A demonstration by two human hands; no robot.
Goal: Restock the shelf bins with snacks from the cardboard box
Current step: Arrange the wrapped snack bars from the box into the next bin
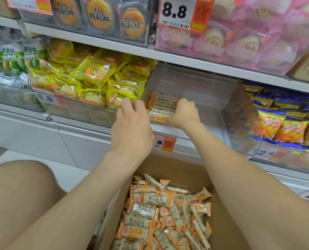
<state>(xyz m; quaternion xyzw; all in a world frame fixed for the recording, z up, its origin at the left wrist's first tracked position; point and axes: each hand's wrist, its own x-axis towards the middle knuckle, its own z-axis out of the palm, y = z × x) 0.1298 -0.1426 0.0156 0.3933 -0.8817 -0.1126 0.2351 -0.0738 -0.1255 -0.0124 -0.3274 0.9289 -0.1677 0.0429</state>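
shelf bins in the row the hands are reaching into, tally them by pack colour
green-pack bin: 1
yellow-pack bin: 1
orange-and-white bar bin: 1
blue-and-orange pack bin: 1
total: 4

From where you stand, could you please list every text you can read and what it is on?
"8.8": top price tag
"8.8": yellow bin's price tag
"核桃酥": dark cookie packs
"乐香米": snack bars
"味味": orange bags
The tags' small print is too blurred to read.
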